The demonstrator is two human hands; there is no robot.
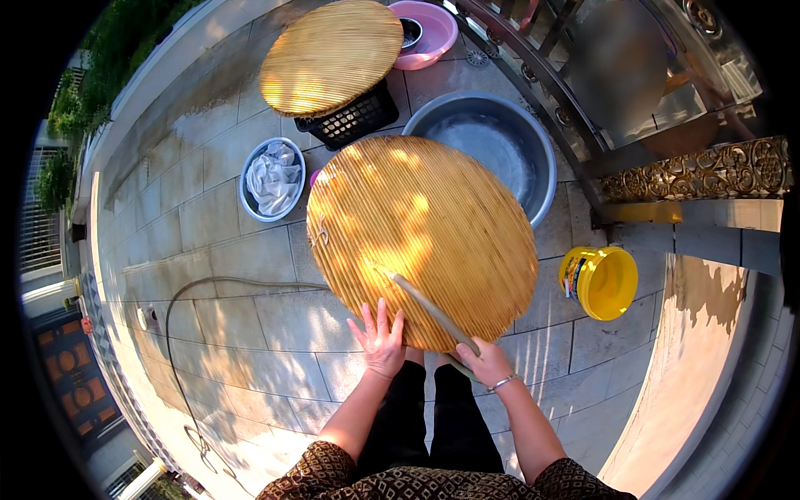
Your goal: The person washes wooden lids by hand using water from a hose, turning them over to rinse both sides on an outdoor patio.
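Observation:
A large round lid or mat of narrow, reed-like strips (431,231) lies tilted in front of me, its near rim above my feet. My left hand (382,350) holds this near rim, fingers spread on top and the thumb hidden. With my right hand (481,362) I grip a greenish-grey hose (431,306). The hose's end points at the strips left of the middle, where the surface looks wet and bright. A small string loop (322,231) sits near the left rim. Behind the round piece, a big grey-blue basin (500,119) is partly covered by it.
A second round piece (331,56) rests on a black plastic crate (353,115). Beyond is a pink basin (437,31) with a metal bowl (409,34). A small tub (273,219) holds white plastic. At right are a yellow bucket (606,284) and metal gate (694,169). Hose (181,300) crosses the paving.

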